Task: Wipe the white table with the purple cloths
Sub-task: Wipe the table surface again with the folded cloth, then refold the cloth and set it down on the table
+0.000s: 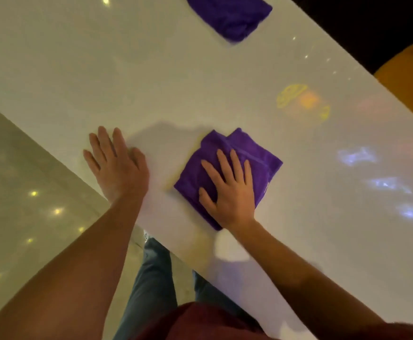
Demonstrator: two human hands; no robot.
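purple cloth (pixel 227 168) under right hand (pixel 230 190), second cloth (pixel 230 15) beyond

one head-worn camera looks steeply down, close over the white table (pixel 151 69) near its edge.

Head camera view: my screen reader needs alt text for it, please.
A person's right hand presses flat on a folded purple cloth on a glossy white table, while the left hand rests flat on the table. A second purple cloth lies at the far edge.
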